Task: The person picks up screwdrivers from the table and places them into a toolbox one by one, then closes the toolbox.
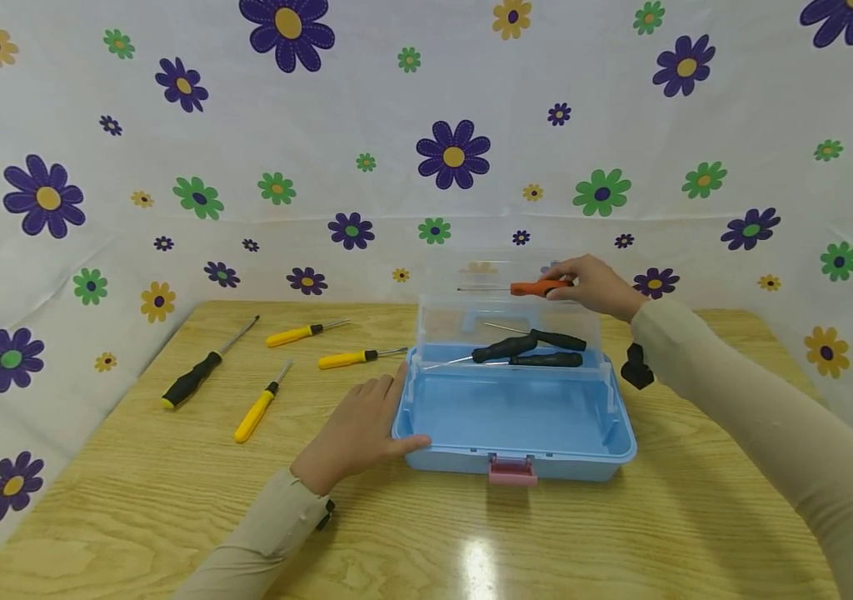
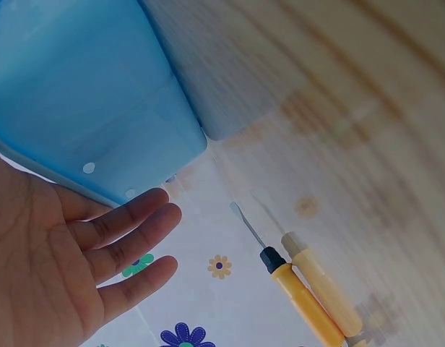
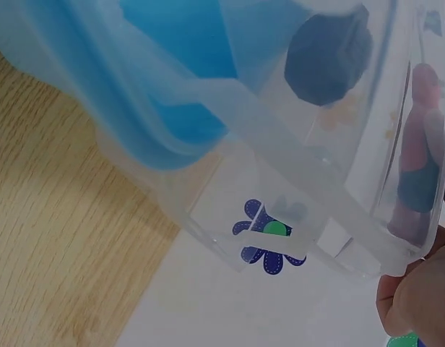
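Observation:
My right hand grips an orange-handled screwdriver by its handle, level above the back of a blue toolbox, its thin shaft toward the left. In the right wrist view the toolbox's clear plastic partly covers the screwdriver. My left hand rests on the toolbox's left rim, thumb over the front corner and fingers extended along the side. A translucent tray stands at the back of the toolbox. Black-handled screwdrivers lie there. A pink latch hangs at the front.
On the wooden table, left of the toolbox, lie a yellow-handled screwdriver, two more like it and a larger black-handled screwdriver with a yellow end. A flower-patterned white cloth hangs behind the table.

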{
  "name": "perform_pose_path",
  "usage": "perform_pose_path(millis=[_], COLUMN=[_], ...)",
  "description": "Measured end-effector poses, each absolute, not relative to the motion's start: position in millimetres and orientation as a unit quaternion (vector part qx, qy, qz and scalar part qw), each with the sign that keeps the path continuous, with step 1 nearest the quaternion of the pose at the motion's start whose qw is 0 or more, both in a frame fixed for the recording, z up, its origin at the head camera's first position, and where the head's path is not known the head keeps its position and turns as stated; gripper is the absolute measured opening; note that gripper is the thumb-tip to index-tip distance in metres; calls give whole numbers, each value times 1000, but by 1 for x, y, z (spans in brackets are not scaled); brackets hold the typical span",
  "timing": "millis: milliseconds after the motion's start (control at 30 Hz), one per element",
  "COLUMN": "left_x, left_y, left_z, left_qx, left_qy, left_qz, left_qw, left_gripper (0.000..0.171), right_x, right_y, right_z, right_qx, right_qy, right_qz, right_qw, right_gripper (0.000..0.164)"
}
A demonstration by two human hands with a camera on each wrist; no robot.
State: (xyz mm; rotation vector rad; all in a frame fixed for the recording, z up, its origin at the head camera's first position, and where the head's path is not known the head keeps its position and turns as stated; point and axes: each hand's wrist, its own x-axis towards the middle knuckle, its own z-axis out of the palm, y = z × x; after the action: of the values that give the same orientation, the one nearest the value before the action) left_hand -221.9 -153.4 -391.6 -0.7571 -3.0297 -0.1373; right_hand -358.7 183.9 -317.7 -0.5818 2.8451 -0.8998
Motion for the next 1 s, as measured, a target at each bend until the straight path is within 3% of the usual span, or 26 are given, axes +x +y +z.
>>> perform_pose_path(millis=[1000], left_x=[-221], left_y=[-153], left_z=[-390], left_qx=[-239], left_qy=[-970], left_qz=[-44], left_qw=[6], left_gripper=[107], right_x=[-358], right_y=[183], right_z=[-319], right_qx=[-184], right_qy=[934], right_qz=[-303], right_qw=[45], right_gripper=[33])
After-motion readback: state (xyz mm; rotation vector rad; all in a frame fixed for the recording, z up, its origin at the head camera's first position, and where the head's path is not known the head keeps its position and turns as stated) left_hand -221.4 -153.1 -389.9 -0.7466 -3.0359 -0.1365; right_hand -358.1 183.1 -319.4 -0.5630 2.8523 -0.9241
